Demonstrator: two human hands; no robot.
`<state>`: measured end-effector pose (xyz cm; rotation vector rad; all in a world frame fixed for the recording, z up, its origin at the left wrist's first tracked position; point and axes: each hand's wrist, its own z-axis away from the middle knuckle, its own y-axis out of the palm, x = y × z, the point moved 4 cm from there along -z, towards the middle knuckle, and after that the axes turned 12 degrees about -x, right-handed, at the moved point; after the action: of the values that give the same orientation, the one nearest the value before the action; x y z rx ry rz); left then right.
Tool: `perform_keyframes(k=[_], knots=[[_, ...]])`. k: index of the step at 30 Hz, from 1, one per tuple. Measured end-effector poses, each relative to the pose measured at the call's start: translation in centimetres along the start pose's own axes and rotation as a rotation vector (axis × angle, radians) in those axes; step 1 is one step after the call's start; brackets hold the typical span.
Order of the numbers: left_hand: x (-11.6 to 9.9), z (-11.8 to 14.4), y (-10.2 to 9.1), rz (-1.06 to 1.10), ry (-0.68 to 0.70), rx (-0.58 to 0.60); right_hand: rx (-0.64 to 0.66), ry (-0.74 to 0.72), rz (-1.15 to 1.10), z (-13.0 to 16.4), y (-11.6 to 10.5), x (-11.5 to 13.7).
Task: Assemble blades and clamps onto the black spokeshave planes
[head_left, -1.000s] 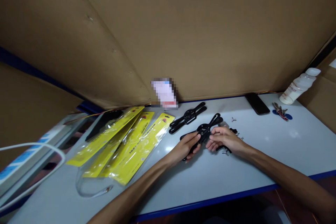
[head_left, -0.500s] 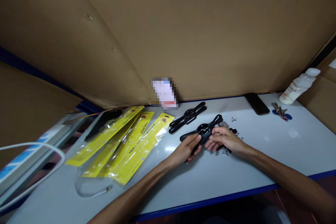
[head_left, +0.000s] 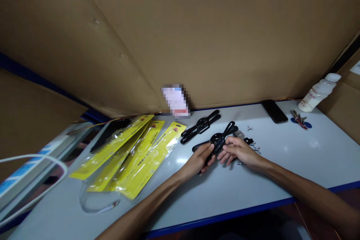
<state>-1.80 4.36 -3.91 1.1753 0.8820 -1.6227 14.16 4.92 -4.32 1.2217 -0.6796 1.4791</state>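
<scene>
My left hand [head_left: 201,157] grips a black spokeshave [head_left: 218,138] by its middle, thumb on top, above the table. My right hand [head_left: 236,150] is at the right side of its body, fingers curled and thumb and forefinger pinched together. Anything small in that pinch is hidden. A second black handle shows close beside the held one, partly covered. Farther back lie more black spokeshaves [head_left: 200,126], side by side. To the right of my right hand are several silver wing-shaped screws [head_left: 257,150] and a small black part [head_left: 248,141].
Yellow-carded clear packages [head_left: 152,161] overlap on the left, near a white cable [head_left: 104,207] and a power strip [head_left: 30,168]. A blurred-screen phone [head_left: 176,101] leans against the cardboard wall [head_left: 219,45]. Back right are a dark phone [head_left: 274,111], keys [head_left: 299,119] and a bottle [head_left: 317,93].
The held spokeshave has turned slightly, and two handles now show apart at its right end. My right hand has shifted a little to the left, uncovering more of the screws.
</scene>
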Motion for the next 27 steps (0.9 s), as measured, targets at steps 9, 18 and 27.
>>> perform_keyframes(k=[9,18,27], knots=[[-0.1,0.0,0.0,-0.031,0.012,0.024,0.008,-0.008,0.049,-0.2,-0.1,0.0],[-0.1,0.1,0.1,-0.055,0.017,0.021,-0.037,-0.099,0.388,0.1,0.4,1.1],[0.7,0.0,-0.2,-0.072,-0.018,-0.019,-0.627,-0.331,1.038,0.6,-8.3,7.4]])
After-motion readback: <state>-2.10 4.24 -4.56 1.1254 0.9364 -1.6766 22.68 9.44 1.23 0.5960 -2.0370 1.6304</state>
